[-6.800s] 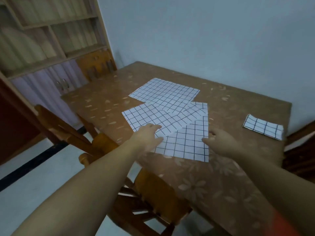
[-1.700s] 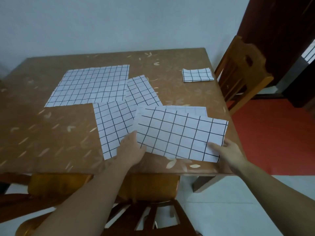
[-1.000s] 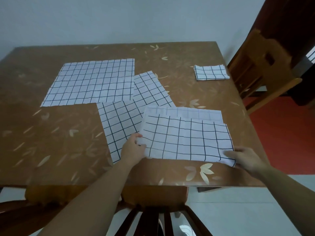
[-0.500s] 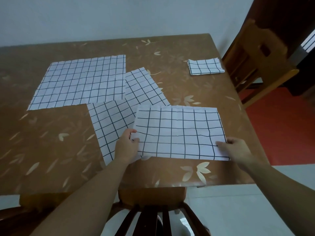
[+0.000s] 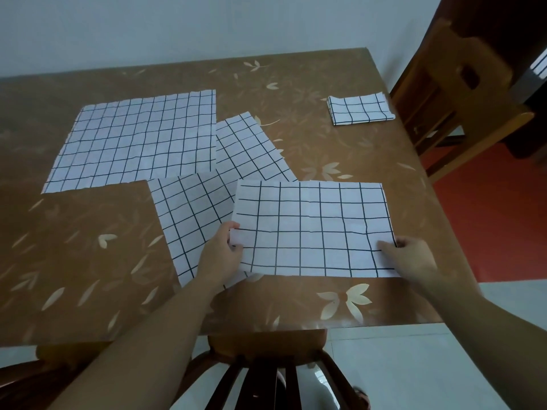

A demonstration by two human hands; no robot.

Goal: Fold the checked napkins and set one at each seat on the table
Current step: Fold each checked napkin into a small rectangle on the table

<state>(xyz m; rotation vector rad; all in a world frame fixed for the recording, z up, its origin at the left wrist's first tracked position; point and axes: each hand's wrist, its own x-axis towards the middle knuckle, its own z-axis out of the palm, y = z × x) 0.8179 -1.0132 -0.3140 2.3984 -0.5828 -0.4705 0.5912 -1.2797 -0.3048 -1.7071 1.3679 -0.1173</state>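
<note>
**Asker:** From the head camera, what's different from a second or two ago?

**Me:** The half-folded napkin [image 5: 310, 229] was lifted with its layers offset. Now it lies flat on the table [image 5: 88, 261] near the front edge, with its edges lined up.

**Asker:** And your hands?

**Me:** My left hand [image 5: 220, 255] pinches its left edge, thumb on top. My right hand [image 5: 411, 258] pinches the near right corner.

**Asker:** So where does that leave you?

**Me:** The first fold looks done, and I'd guess a second fold comes next. One folded napkin [image 5: 359, 109] already sits by the right chair [image 5: 461, 84]. The tilted napkin [image 5: 192, 211], partly under this one, and the big flat napkin [image 5: 139, 140] are still unfolded.
</note>
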